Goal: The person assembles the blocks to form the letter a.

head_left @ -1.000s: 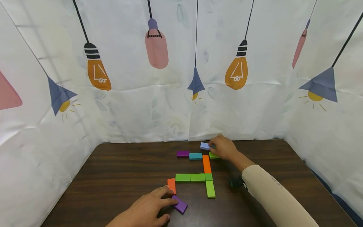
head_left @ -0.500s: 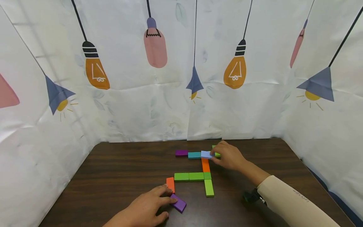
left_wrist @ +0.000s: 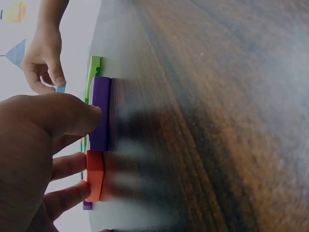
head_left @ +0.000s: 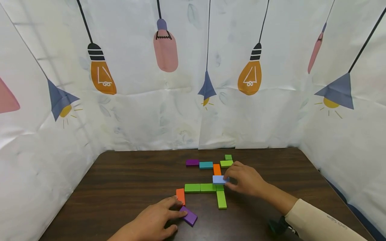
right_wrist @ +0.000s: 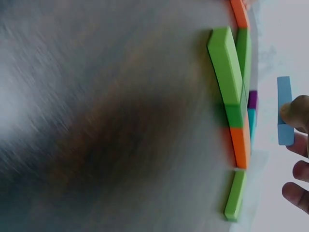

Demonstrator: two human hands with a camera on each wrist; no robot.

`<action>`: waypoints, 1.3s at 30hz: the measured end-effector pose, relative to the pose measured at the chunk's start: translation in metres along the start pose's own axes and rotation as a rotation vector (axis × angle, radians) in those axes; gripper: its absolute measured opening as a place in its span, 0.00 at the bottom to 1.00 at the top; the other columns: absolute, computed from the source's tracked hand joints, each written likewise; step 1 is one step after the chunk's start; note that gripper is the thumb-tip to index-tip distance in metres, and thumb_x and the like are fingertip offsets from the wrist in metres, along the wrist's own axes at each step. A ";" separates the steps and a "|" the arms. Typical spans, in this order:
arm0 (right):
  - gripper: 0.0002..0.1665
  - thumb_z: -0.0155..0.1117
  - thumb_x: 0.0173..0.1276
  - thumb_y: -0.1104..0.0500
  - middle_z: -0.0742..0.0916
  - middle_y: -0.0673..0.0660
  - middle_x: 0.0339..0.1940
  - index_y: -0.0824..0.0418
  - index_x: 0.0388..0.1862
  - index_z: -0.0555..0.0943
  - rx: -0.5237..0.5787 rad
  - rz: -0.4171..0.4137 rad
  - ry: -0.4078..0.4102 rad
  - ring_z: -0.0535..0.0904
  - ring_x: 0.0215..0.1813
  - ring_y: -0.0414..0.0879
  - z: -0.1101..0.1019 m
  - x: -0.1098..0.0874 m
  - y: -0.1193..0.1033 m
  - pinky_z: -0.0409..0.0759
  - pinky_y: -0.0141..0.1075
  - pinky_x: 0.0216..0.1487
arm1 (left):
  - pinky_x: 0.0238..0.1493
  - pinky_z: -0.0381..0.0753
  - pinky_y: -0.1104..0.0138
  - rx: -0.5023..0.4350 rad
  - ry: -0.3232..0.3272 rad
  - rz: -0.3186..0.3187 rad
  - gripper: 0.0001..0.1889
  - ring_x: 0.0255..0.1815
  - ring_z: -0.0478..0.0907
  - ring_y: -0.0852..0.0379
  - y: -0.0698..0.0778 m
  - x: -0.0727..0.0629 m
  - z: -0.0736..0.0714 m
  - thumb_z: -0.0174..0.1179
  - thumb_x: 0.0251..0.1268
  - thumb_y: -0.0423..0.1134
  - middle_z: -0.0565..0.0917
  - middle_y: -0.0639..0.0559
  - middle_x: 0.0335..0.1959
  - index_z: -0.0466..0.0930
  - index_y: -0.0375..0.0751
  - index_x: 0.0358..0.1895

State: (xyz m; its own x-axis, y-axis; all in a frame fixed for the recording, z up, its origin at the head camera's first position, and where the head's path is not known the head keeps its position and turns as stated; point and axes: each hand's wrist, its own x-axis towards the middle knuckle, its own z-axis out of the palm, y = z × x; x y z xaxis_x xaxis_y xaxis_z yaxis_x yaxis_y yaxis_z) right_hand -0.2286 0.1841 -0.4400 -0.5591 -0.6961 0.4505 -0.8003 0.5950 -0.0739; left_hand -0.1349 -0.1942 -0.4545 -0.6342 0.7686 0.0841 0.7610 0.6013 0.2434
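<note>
My right hand (head_left: 247,179) pinches a light blue block (head_left: 218,179) between thumb and fingers. In the right wrist view the light blue block (right_wrist: 284,111) hangs above the table, apart from the other blocks. My left hand (head_left: 152,218) lies low on the table, with a finger on a tilted purple block (head_left: 191,217) and others at an orange block (head_left: 180,194). From there a row of green blocks (head_left: 192,188) runs right to a light green block (head_left: 221,201) pointing toward me. Another orange block (head_left: 217,169) extends backward, partly covered by the light blue one.
Behind lie a dark purple block (head_left: 192,163), a teal block (head_left: 206,165), a light green block (head_left: 226,163) and a small green block (head_left: 228,157). A brown wooden table (head_left: 120,187) bears them all. White printed cloth (head_left: 135,117) surrounds its back and sides.
My right hand has brought the light blue block from the back of the table toward me, over the orange block. The back green blocks have come into view. My left hand stays put.
</note>
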 end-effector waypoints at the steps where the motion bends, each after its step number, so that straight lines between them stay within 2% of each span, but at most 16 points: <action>1: 0.11 0.81 0.58 0.54 0.87 0.41 0.39 0.48 0.37 0.87 0.002 -0.014 0.005 0.77 0.44 0.40 0.000 -0.001 -0.002 0.80 0.31 0.35 | 0.48 0.83 0.58 -0.001 -0.006 -0.004 0.24 0.64 0.73 0.53 0.000 0.000 0.000 0.67 0.68 0.51 0.76 0.54 0.66 0.81 0.62 0.67; 7: 0.11 0.81 0.57 0.55 0.85 0.39 0.39 0.46 0.36 0.85 0.024 -0.051 0.003 0.77 0.44 0.38 0.003 -0.008 -0.014 0.79 0.29 0.37 | 0.43 0.83 0.59 0.002 -0.030 -0.015 0.30 0.65 0.72 0.54 0.000 0.000 0.000 0.71 0.61 0.59 0.74 0.55 0.67 0.79 0.64 0.68; 16: 0.12 0.82 0.55 0.54 0.85 0.38 0.37 0.47 0.34 0.86 0.046 -0.108 0.025 0.76 0.43 0.37 0.003 -0.013 -0.031 0.79 0.27 0.39 | 0.38 0.83 0.60 0.014 -0.021 -0.008 0.32 0.66 0.72 0.53 -0.001 0.000 0.001 0.73 0.57 0.60 0.75 0.56 0.66 0.80 0.64 0.67; 25: 0.12 0.81 0.57 0.52 0.84 0.37 0.38 0.45 0.37 0.86 0.102 -0.177 0.015 0.75 0.44 0.35 0.010 -0.018 -0.048 0.78 0.26 0.43 | 0.39 0.84 0.58 -0.006 -0.043 -0.046 0.33 0.67 0.71 0.52 0.002 0.001 -0.001 0.73 0.56 0.61 0.75 0.57 0.67 0.80 0.66 0.67; 34: 0.09 0.78 0.62 0.50 0.85 0.35 0.38 0.44 0.40 0.87 0.133 -0.201 -0.067 0.74 0.44 0.35 0.014 -0.018 -0.065 0.75 0.26 0.45 | 0.41 0.85 0.54 0.011 -0.051 -0.068 0.33 0.69 0.71 0.49 0.002 0.001 -0.001 0.73 0.56 0.62 0.75 0.57 0.67 0.80 0.66 0.67; 39: 0.09 0.78 0.61 0.50 0.84 0.35 0.38 0.44 0.39 0.87 0.125 -0.233 -0.069 0.73 0.43 0.35 0.020 -0.018 -0.071 0.74 0.26 0.46 | 0.42 0.85 0.53 0.006 -0.071 -0.080 0.33 0.70 0.70 0.49 0.003 0.002 -0.002 0.72 0.57 0.63 0.74 0.58 0.68 0.79 0.67 0.68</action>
State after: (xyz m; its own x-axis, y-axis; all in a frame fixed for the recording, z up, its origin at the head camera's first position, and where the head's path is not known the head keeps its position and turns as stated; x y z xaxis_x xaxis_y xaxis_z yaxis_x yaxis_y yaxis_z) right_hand -0.1658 0.1463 -0.4606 -0.3664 -0.8366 0.4072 -0.9273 0.3643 -0.0859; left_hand -0.1345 -0.1916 -0.4520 -0.6820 0.7314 -0.0041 0.7091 0.6626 0.2411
